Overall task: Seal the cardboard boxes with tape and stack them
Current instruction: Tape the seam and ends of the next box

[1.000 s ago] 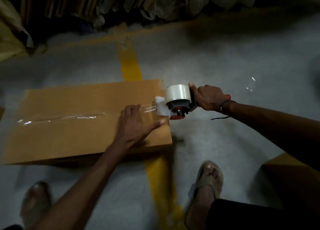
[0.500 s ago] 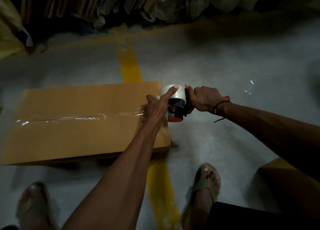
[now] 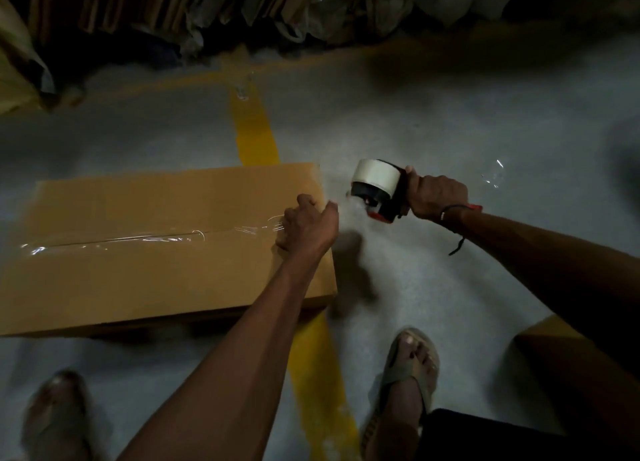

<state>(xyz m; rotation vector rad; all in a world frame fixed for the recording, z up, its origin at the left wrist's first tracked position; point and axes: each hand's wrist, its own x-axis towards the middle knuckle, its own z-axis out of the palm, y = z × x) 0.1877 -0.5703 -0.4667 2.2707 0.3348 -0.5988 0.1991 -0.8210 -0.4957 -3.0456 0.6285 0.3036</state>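
The cardboard box [image 3: 166,245] lies flat on the floor [image 3: 433,114], a clear tape strip [image 3: 145,240] along its top seam. The right hand [image 3: 437,197], gripping the tape dispenser [image 3: 379,190], has drawn clear of the box edge since half a second ago, so the tape appears cut. The left hand [image 3: 308,228], fingers curled, presses the tape end at the right edge; stacking remains.

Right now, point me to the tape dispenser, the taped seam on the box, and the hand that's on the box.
tape dispenser [image 3: 377,190], head view, on the side of its tape roll.
taped seam [image 3: 149,240], head view, on the glossy strip mid-box.
left hand [image 3: 306,226], head view, on the back of the hand.
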